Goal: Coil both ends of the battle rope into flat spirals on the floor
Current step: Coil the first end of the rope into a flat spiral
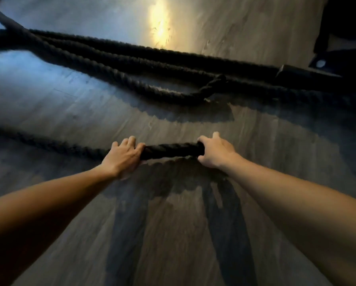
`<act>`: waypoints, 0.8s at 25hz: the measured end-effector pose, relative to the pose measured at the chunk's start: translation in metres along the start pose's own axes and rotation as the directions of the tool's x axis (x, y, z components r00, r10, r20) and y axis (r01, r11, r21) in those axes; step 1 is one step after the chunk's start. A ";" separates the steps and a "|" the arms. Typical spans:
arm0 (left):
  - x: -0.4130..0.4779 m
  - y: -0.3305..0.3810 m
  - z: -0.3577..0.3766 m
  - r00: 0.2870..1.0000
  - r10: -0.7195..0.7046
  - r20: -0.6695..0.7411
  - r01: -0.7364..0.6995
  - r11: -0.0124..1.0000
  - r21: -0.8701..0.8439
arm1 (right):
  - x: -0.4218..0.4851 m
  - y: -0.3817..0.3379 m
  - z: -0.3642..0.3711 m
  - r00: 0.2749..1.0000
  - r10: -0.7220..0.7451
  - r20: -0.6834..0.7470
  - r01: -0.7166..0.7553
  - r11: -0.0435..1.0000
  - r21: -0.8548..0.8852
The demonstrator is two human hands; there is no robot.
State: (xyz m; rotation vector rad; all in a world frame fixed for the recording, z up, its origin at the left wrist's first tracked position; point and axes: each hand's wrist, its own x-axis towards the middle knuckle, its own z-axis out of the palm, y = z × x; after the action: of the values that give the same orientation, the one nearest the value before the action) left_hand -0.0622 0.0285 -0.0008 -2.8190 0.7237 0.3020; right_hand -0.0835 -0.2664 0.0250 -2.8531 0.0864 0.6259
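Note:
A thick black battle rope lies on the wood-look floor. Its near strand (169,150) runs in from the left edge to an end at the middle of the view. My left hand (122,155) grips this strand from above. My right hand (214,151) is closed over the rope's end, about a forearm's width to the right. Farther away, several strands of the same rope (115,56) stretch across from the upper left, and one bends into a loose loop (193,96). No spiral is visible.
A dark metal base or frame (309,74) with a bolt (320,63) stands at the upper right, where the far rope strands lead. A bright light patch (159,23) reflects on the floor at the top. Bare floor lies below my arms.

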 end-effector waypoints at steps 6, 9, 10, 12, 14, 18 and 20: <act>-0.020 0.050 -0.023 0.989 0.141 -0.033 -0.144 0.984 -0.103 | -0.035 0.024 -0.006 0.965 0.201 0.170 -0.233 0.953 0.193; -0.027 0.076 -0.036 0.985 0.169 -0.025 -0.170 0.973 -0.155 | -0.052 0.036 -0.001 0.912 0.306 0.272 -0.403 0.788 0.465; -0.031 0.083 -0.039 0.984 0.176 -0.016 -0.176 0.970 -0.167 | -0.060 0.039 0.004 0.900 0.318 0.298 -0.433 0.734 0.524; -0.038 0.089 -0.042 0.979 0.203 0.007 -0.199 0.967 -0.162 | -0.071 0.044 0.013 0.893 0.312 0.323 -0.449 0.639 0.625; -0.042 0.090 -0.049 0.973 0.230 0.024 -0.224 0.964 -0.142 | -0.078 0.046 0.012 0.895 0.309 0.321 -0.441 0.507 0.741; -0.042 0.083 -0.076 0.980 0.198 0.003 -0.192 0.953 -0.235 | -0.085 0.034 -0.007 0.913 0.349 0.209 -0.354 0.426 0.833; -0.053 0.085 -0.078 0.987 0.157 -0.038 -0.162 0.956 -0.245 | -0.086 0.019 -0.006 0.890 0.433 0.140 -0.268 0.249 0.931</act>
State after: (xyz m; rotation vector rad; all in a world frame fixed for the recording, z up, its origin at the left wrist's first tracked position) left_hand -0.1382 -0.0405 0.0740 -3.0029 0.9843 0.4214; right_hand -0.1609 -0.2856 0.0620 -1.6522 0.8581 0.2439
